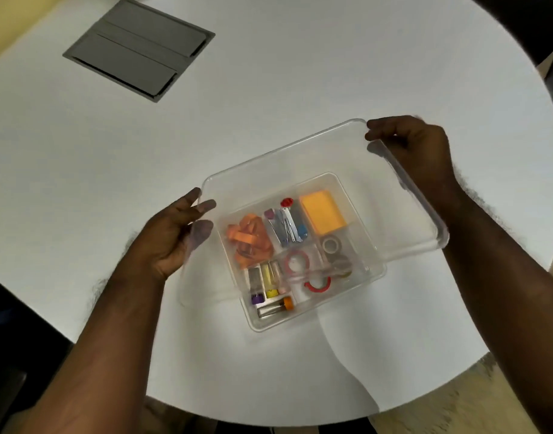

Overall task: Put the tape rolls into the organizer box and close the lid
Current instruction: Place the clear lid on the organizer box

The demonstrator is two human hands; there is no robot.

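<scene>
Left hand (175, 236): fingers curled round the left edge of the clear lid (378, 195), fingertips showing through the plastic. Right hand (416, 148): pinching the lid's far right corner, thumb and fingers closed on the rim.

Lid held between both hands, tilted, hovering over the organizer box (374, 272) and offset toward the far right; it covers most of the box but is not seated. The box's near end sticks out uncovered.

Box sits on the round white table (269, 89), near its front edge. Inside, in the right-hand compartments: a red tape roll (296, 262), a second red roll (317, 285) nearer the front wall, grey rolls (331, 245) beside them. Other compartments hold orange clips (250, 239), an orange pad (322, 211), small capped tubes (269, 285).

Grey hatch (137, 48) set in the tabletop, far left, well apart.
</scene>
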